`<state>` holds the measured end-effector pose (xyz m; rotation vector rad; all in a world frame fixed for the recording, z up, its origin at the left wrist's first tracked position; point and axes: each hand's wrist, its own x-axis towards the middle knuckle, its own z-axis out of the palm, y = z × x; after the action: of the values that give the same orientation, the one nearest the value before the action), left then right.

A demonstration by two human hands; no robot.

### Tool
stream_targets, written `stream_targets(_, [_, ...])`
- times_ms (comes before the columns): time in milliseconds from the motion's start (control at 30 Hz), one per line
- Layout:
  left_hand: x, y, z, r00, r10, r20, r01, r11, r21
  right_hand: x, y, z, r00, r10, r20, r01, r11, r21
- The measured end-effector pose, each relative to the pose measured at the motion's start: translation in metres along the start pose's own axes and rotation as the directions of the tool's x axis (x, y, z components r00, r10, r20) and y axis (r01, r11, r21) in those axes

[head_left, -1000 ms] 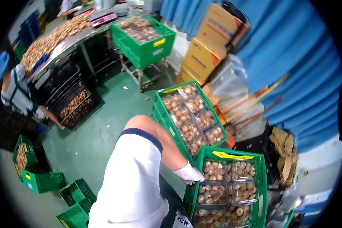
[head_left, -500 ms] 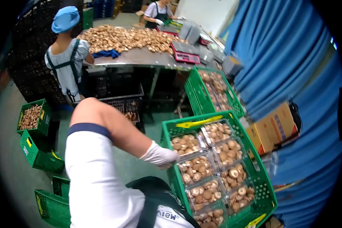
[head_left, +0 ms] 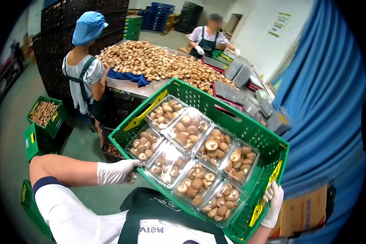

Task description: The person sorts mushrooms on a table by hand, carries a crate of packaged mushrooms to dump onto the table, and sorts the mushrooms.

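A green plastic crate [head_left: 254,128] with yellow handle inserts is held tilted in front of my body. Inside it lie several clear plastic punnets [head_left: 191,129] of brown mushrooms, in two rows, with bare crate floor at the right end. My left hand [head_left: 120,172], in a white glove, is closed at the crate's near-left rim; its fingertips are partly hidden. At the right end, my right hand [head_left: 274,202], also gloved, grips the crate by the yellow handle.
A metal table [head_left: 128,86] bears a large heap of loose mushrooms [head_left: 158,61] and scales [head_left: 227,93]. One co-worker [head_left: 82,73] stands at its left, another [head_left: 207,40] behind it. Mushroom-filled crate [head_left: 49,116] at left; blue curtain [head_left: 313,118] and cardboard box [head_left: 303,211] at right.
The crate has come from the right to in front of me and turned. My right hand has come into view on its right end. My left hand has moved left and stays at the rim.
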<state>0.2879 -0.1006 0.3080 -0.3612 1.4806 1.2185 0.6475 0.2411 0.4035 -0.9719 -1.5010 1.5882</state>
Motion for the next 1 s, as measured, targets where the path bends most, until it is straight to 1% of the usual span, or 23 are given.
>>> stream_targets(33, [0.011,0.011,0.006,1.0,-0.016,-0.013,0.014,0.992,-0.122,0.043,-0.008,0.008,0.996,-0.001,0.084,0.001,1.0,-0.006])
stream_targets(67, [0.02,0.022,0.011,0.999,-0.011,-0.053,0.003,0.988,-0.151,0.086,-0.015,0.016,0.99,0.008,0.137,-0.002,0.999,-0.044])
stream_targets(100, [0.018,0.017,0.019,0.998,-0.014,-0.066,0.0,0.979,-0.203,0.11,-0.02,0.02,0.982,0.01,0.188,-0.003,0.999,-0.041])
stream_targets(167, [0.027,0.044,0.029,0.995,-0.043,-0.087,0.014,0.952,-0.307,0.181,-0.037,0.054,0.958,0.033,0.286,-0.012,0.997,-0.074])
stream_targets(233, [0.048,0.062,0.03,0.998,-0.032,-0.054,0.01,0.93,-0.366,0.247,-0.047,0.083,0.917,0.052,0.396,-0.008,0.994,-0.113])
stream_targets(267, [0.058,0.074,0.031,0.998,-0.043,-0.052,0.019,0.918,-0.395,0.272,-0.051,0.103,0.907,0.047,0.419,-0.016,0.997,-0.076])
stream_targets(300, [0.059,0.091,0.035,0.999,-0.032,-0.033,0.015,0.911,-0.411,0.299,-0.056,0.121,0.898,0.046,0.437,-0.006,0.996,-0.092])
stream_targets(333, [0.06,0.09,0.038,0.999,-0.009,-0.036,-0.009,0.88,-0.476,0.307,-0.058,0.128,0.89,0.04,0.455,0.006,0.995,-0.1])
stream_targets(400, [0.08,0.142,0.044,0.992,-0.032,-0.121,-0.03,0.88,-0.473,0.36,-0.074,0.167,0.88,0.007,0.475,0.048,0.993,-0.104])
stream_targets(467, [0.1,0.191,0.043,0.991,0.031,-0.13,-0.088,0.885,-0.457,0.408,-0.086,0.198,0.871,-0.006,0.492,0.067,0.992,-0.106])
stream_targets(500, [0.093,0.221,0.052,0.983,0.038,-0.181,-0.116,0.889,-0.443,0.434,-0.091,0.209,0.867,-0.009,0.498,0.065,0.993,-0.094])
stream_targets(533, [0.105,0.244,0.049,0.982,0.011,-0.188,-0.104,0.863,-0.494,0.458,-0.099,0.219,0.866,-0.004,0.5,0.055,0.995,-0.088])
stream_targets(567, [0.101,0.245,0.047,0.985,0.032,-0.171,-0.114,0.862,-0.494,0.458,-0.104,0.219,0.863,0.001,0.506,0.044,0.996,-0.077])
stream_targets(600, [0.105,0.27,0.046,0.986,0.044,-0.159,-0.118,0.862,-0.493,0.482,-0.112,0.231,0.86,0.016,0.511,0.021,0.998,-0.067])
stream_targets(633, [0.104,0.297,0.047,0.991,0.055,-0.126,-0.104,0.896,-0.431,0.508,-0.116,0.241,0.845,0.01,0.534,0.028,0.998,-0.063])
stream_targets(667, [0.097,0.322,0.056,0.984,0.064,-0.164,-0.122,0.917,-0.379,0.532,-0.119,0.248,0.835,0.009,0.549,0.026,0.998,-0.056])
stream_targets(733, [0.113,0.36,0.062,0.978,0.069,-0.195,-0.133,0.932,-0.336,0.576,-0.128,0.262,0.827,0.028,0.562,0.017,0.997,-0.074])
stream_targets(767, [0.125,0.376,0.066,0.979,0.079,-0.187,-0.144,0.919,-0.368,0.602,-0.13,0.266,0.81,0.029,0.585,0.02,0.997,-0.078])
stream_targets(800, [0.129,0.388,0.06,0.984,0.083,-0.16,-0.139,0.914,-0.382,0.61,-0.134,0.276,0.825,0.047,0.563,-0.014,0.998,-0.062])
stream_targets(867, [0.14,0.423,0.08,0.954,0.093,-0.286,-0.197,0.912,-0.361,0.654,-0.135,0.289,0.804,0.035,0.594,-0.018,0.999,-0.034])
stream_targets(900, [0.156,0.436,0.08,0.964,0.105,-0.243,-0.192,0.91,-0.368,0.677,-0.135,0.296,0.8,0.025,0.599,-0.025,1.0,-0.009])
stream_targets(933, [0.167,0.455,0.091,0.953,0.09,-0.288,-0.203,0.899,-0.388,0.709,-0.136,0.3,0.775,0.041,0.631,-0.04,0.999,-0.016])
stream_targets(1000, [0.178,0.495,0.113,0.952,0.056,-0.301,-0.181,0.897,-0.404,0.76,-0.142,0.313,0.771,0.04,0.635,-0.029,0.999,-0.028])
